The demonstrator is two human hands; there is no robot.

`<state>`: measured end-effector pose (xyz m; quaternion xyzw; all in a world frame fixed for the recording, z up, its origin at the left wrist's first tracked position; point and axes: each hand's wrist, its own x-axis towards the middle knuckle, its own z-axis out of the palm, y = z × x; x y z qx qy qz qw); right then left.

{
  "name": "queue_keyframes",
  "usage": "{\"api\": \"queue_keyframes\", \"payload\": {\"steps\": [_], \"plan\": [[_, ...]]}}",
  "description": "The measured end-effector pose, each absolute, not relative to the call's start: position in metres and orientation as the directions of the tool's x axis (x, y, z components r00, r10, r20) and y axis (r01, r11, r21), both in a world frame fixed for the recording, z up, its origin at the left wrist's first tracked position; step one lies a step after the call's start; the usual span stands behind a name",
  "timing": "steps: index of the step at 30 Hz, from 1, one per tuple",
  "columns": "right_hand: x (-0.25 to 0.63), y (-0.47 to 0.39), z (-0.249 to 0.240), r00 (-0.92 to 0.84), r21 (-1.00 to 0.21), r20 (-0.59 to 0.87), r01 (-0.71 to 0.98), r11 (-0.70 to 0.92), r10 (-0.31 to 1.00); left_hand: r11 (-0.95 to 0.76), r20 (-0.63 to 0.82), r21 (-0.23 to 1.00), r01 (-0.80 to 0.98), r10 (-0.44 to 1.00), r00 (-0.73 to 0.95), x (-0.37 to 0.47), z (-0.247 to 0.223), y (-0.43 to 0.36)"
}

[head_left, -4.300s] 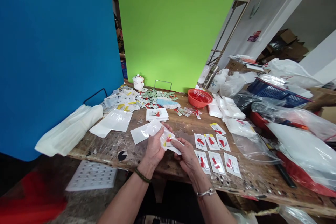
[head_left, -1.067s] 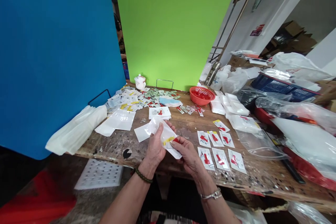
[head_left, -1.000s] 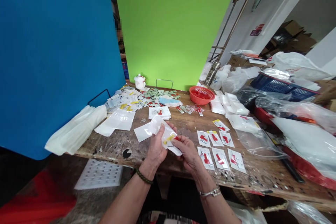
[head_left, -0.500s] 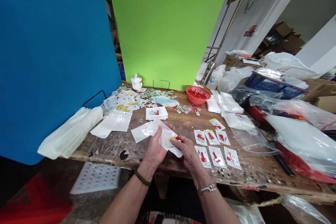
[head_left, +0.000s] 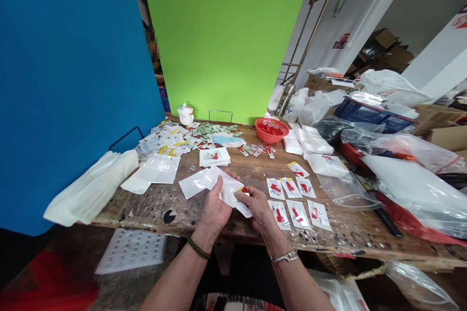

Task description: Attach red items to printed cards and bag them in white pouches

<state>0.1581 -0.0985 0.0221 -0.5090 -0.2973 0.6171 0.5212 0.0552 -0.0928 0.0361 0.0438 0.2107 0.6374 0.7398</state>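
Observation:
Near the table's front edge, my left hand (head_left: 216,206) is closed on a white plastic bag (head_left: 226,187), thumb on top and fingers beneath. My right hand (head_left: 257,208) pinches a small card with red and yellow on it (head_left: 243,190) at the bag's right end; its fingers hide part of the card. Another white bag (head_left: 192,183) lies just left of the held one. Behind my hands is a small stack of white packets (head_left: 215,157). Several packets with red pieces (head_left: 297,214) lie in rows right of my right hand.
Loose cards (head_left: 171,137) and a white teapot (head_left: 186,114) are at the back left. A red basket (head_left: 272,130) stands at the back. White bags (head_left: 93,187) lie left; a blue crate (head_left: 375,115) and plastic bags crowd the right. A green board (head_left: 222,43) stands behind.
The view has shifted slightly, so the table's contents appear a little further left. The card at my right fingertips sits slightly further into the bag's end. Both hands keep their hold.

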Motion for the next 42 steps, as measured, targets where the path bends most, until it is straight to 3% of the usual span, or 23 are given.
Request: {"api": "queue_keyframes", "payload": {"steps": [4, 10, 14, 19, 23, 27, 32, 38, 42], "plan": [[0.152, -0.097, 0.017, 0.246, -0.944, -0.264, -0.265, -0.197, 0.932, 0.197, -0.303, 0.311, -0.93, 0.948, 0.1, 0.059, 0.033, -0.093], [0.146, -0.099, 0.018, 0.077, -0.942, -0.228, -0.27, -0.2, 0.971, 0.161, -0.342, 0.332, -0.93, 0.939, 0.041, 0.058, 0.033, -0.09], [0.146, -0.099, 0.018, 0.226, -0.956, -0.218, -0.247, -0.161, 0.949, 0.164, -0.346, 0.341, -0.926, 0.937, 0.039, 0.058, 0.034, -0.089], [0.149, -0.102, 0.019, 0.137, -0.944, -0.207, -0.288, -0.161, 0.969, 0.138, -0.356, 0.336, -0.932, 0.934, 0.01, 0.056, 0.034, -0.088], [0.148, -0.102, 0.022, 0.194, -0.939, -0.218, -0.309, -0.151, 0.956, 0.165, -0.341, 0.326, -0.931, 0.939, 0.047, 0.057, 0.031, -0.089], [0.15, -0.102, 0.022, 0.149, -0.958, -0.188, -0.244, -0.148, 0.971, 0.142, -0.336, 0.337, -0.931, 0.942, 0.022, 0.054, 0.031, -0.087], [0.152, -0.103, 0.021, 0.263, -0.982, -0.126, -0.172, -0.082, 0.957, 0.127, -0.379, 0.319, -0.939, 0.925, -0.004, 0.052, 0.031, -0.084], [0.15, -0.106, 0.022, 0.175, -0.984, -0.141, -0.131, -0.119, 0.974, 0.104, -0.335, 0.326, -0.94, 0.942, -0.012, 0.05, 0.027, -0.08], [0.152, -0.107, 0.019, 0.181, -1.0, -0.002, -0.025, 0.002, 0.983, 0.107, -0.342, 0.326, -0.939, 0.94, -0.012, 0.049, 0.03, -0.08]]}}
